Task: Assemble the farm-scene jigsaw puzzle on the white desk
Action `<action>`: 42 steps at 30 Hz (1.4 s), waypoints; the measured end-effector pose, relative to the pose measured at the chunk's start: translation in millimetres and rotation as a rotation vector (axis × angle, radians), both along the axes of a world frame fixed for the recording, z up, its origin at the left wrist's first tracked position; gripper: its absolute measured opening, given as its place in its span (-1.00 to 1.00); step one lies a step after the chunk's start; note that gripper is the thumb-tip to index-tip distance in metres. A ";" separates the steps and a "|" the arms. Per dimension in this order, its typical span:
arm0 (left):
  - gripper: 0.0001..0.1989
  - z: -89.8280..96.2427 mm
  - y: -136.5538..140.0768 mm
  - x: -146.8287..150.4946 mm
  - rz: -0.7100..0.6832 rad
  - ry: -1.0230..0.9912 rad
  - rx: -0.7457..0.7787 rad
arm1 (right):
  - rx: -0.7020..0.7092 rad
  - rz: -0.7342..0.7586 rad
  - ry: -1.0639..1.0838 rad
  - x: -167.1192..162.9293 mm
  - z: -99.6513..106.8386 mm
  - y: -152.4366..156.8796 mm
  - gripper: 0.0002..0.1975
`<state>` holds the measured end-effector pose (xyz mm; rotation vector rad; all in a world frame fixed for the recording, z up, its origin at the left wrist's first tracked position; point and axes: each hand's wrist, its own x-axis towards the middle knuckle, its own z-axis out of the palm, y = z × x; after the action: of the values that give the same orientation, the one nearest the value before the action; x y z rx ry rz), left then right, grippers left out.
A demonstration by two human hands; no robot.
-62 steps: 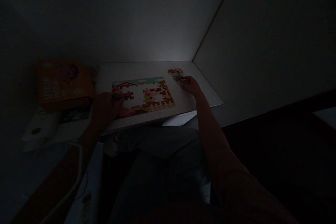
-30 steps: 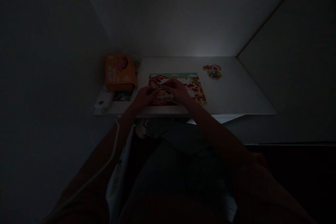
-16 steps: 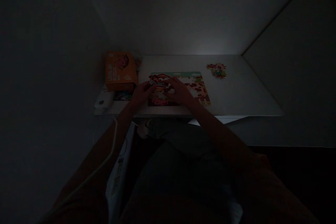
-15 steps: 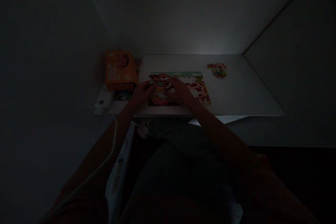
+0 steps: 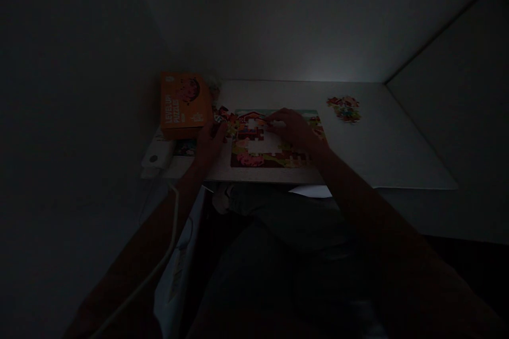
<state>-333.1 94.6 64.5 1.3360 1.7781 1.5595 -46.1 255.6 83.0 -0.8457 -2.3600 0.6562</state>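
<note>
A partly assembled jigsaw puzzle (image 5: pixel 248 160) lies on the white table, with a red barn at its upper left and a pale gap in its middle. Over its upper part, my right hand (image 5: pixel 296 128) has thumb and fingers pinched together at the barn's right side, on what looks like a small puzzle piece; dim light blurs its outline. My left hand (image 5: pixel 210 143) rests left of the puzzle, thumb and fingers apart. Loose puzzle pieces (image 5: pixel 230 126) lie by its fingertips, between the box and the puzzle's left edge.
An orange puzzle box (image 5: pixel 185 103) stands at the left, by a white device (image 5: pixel 157 154) with a cable (image 5: pixel 174 222). Another heap of puzzle pieces (image 5: pixel 347 110) lies at the back right of the white table (image 5: pixel 382 143). A wall rises behind it.
My hands were together over the puzzle's upper left and have parted. The left moved toward the box, uncovering loose pieces; the right shifted rightward. The view has shifted slightly.
</note>
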 end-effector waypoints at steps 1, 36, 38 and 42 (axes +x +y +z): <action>-0.39 -1.1 0.5 0.0 0.000 -0.008 0.008 | 0.011 0.024 -0.017 -6.3 -1.7 1.8 -0.76; -0.50 -5.9 0.7 2.4 -0.006 -0.052 0.061 | 0.258 0.265 -0.286 -24.2 -5.5 -7.8 -0.51; -0.48 -6.1 1.3 2.5 -0.002 -0.066 0.062 | 0.256 0.283 -0.288 -22.7 -3.7 -11.4 -0.49; -0.51 -5.6 1.5 3.9 -0.003 -0.091 0.047 | 0.269 0.204 -0.354 -21.5 -1.6 -18.3 -0.47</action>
<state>-329.2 96.2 58.9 1.2667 1.6941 1.6431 -67.7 237.3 81.4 -0.6480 -2.8004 0.2683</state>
